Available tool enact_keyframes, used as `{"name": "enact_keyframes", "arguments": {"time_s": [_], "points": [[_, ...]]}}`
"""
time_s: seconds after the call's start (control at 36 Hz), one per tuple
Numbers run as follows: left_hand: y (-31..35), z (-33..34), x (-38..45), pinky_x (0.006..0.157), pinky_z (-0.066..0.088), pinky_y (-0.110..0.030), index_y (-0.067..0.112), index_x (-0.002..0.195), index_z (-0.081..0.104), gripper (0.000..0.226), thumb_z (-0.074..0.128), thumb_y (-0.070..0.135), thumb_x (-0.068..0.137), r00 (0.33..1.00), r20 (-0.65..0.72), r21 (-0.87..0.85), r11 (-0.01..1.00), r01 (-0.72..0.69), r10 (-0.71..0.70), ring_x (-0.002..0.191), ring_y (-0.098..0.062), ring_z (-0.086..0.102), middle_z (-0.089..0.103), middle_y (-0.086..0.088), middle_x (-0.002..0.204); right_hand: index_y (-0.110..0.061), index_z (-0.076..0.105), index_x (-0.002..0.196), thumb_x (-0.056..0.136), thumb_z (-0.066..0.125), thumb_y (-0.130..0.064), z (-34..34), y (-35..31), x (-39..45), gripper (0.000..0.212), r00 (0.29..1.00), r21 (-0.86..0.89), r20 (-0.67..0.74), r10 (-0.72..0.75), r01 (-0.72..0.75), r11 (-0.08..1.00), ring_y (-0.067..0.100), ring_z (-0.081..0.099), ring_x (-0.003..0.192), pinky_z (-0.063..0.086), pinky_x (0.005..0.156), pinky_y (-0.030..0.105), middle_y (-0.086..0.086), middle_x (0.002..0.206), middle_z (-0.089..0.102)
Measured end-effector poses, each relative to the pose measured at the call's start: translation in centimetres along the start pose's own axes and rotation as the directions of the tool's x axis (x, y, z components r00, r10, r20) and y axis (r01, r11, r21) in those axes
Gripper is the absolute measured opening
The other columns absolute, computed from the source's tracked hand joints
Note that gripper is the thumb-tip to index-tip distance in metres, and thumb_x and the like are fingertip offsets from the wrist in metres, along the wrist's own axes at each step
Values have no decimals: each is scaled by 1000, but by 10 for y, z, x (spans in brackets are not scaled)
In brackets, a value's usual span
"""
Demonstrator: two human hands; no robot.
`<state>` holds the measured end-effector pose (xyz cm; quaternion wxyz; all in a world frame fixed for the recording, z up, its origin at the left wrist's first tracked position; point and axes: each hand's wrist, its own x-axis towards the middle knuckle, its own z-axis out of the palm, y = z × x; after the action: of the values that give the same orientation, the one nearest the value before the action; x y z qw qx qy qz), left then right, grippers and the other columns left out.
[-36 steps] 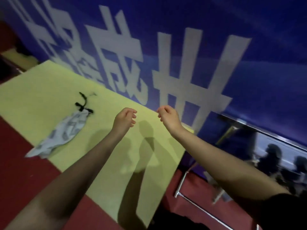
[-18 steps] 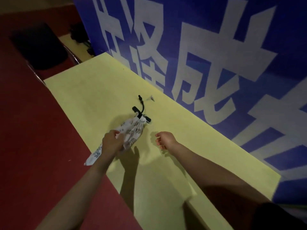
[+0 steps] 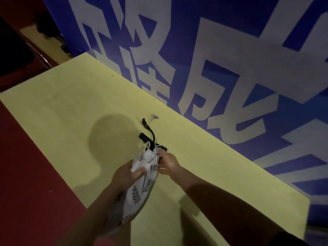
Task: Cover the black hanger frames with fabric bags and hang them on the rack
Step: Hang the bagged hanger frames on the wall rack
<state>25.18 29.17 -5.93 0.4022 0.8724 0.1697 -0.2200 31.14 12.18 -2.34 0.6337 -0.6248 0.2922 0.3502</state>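
**Desk:** What does the head view show?

**Photographer:** A person at a pale yellow-green table [image 3: 74, 107], both hands on a white fabric bag printed with grey leaf sprigs [image 3: 144, 181]. The left hand [image 3: 125, 174] grips the bag's body, fingers curled into the cloth. The right hand [image 3: 168, 163] pinches at the gathered neck, at about one o'clock from the left.

**Desk:** And the frame?

**Photographer:** The black hanger frame [image 3: 148, 137] pokes out of the neck toward twelve o'clock, its hook end resting on the table with a thin white drawstring [image 3: 154, 116] beside it. How much of the frame sits inside the bag I cannot tell.

**Desk:** Doing this step well?

**Photographer:** My judgement: keep the left hand anchoring the cloth while the right draws the neck snug round the stem, leaving the hook free for hanging. The rack is not in view; only a blue banner with large white characters [image 3: 213, 71] stands behind the table.
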Motion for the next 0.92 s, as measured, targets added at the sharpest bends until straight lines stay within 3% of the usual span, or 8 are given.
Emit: {"name": "enact_keyframes", "arguments": {"time_s": [0.08, 0.19, 0.31, 0.44, 0.53, 0.67, 0.75, 0.92], "points": [[15, 21, -8, 88, 52, -34, 34, 120, 62, 40, 66, 52, 85, 996, 63, -251, 967, -40, 58, 104, -15, 64, 67, 7, 111, -13, 67, 94, 91, 64, -41, -11, -1, 4, 28, 999, 96, 22, -26, 23, 995, 17, 66, 75, 56, 61, 29, 5, 88, 70], [42, 43, -10, 92, 48, -25, 29, 127, 59, 48, 63, 52, 85, 982, 77, -322, 936, -141, 174, 111, -11, 60, 63, 6, 122, -11, 72, 102, 85, 68, -47, -30, -3, 5, 41, 987, 97, -59, -152, 157, 983, 25, 71, 90, 56, 89, 42, 8, 98, 75], [84, 49, -23, 76, 47, -11, 34, 116, 60, 20, 52, 29, 98, 972, 29, -462, 866, -193, 232, 102, -3, 65, 68, 13, 112, -17, 68, 90, 93, 61, -35, -56, -17, -18, 20, 911, -19, -107, -399, 399, 917, 18, 69, 85, 54, 80, 31, 3, 90, 73], [139, 49, -43, 85, 46, -10, 21, 124, 54, 27, 37, 27, 103, 941, -223, -593, 731, -339, 255, 105, 2, 58, 60, 9, 115, -17, 67, 84, 97, 55, -36, -88, -31, -67, 26, 846, -221, 40, -532, 526, 821, 12, 68, 82, 50, 80, 27, 7, 91, 73], [168, 51, -62, 82, 43, -6, 29, 110, 57, 23, 36, 23, 104, 913, -303, -598, 691, -406, 274, 97, 14, 57, 61, 13, 108, -26, 68, 104, 98, 51, -38, -101, -31, -98, 22, 825, -155, 154, -544, 563, 811, 12, 68, 99, 51, 89, 26, -1, 103, 73], [179, 71, -92, 90, 50, -32, 24, 108, 65, 18, 49, 29, 100, 882, -367, -583, 667, -465, 295, 106, -15, 62, 65, -4, 110, -28, 64, 113, 99, 44, -45, -112, -22, -143, 30, 763, -78, 162, -626, 642, 762, 8, 66, 105, 50, 91, 22, -2, 111, 71], [187, 77, -118, 83, 53, -29, 22, 96, 67, 10, 57, 23, 96, 867, -430, -622, 614, -486, 251, 98, -16, 65, 65, -10, 106, -33, 67, 107, 89, 47, -55, -115, -9, -163, 34, 729, -65, 104, -677, 684, 726, 13, 66, 106, 50, 96, 35, 1, 111, 71], [203, 81, -166, 66, 44, -30, 14, 69, 61, 26, 61, 17, 94, 846, -506, -643, 581, -500, 167, 64, -11, 51, 57, -2, 68, -21, 70, 100, 94, 61, -21, -128, 9, -203, 10, 691, 125, -61, -720, 721, 681, 18, 69, 96, 54, 82, 26, 8, 99, 74]]}}
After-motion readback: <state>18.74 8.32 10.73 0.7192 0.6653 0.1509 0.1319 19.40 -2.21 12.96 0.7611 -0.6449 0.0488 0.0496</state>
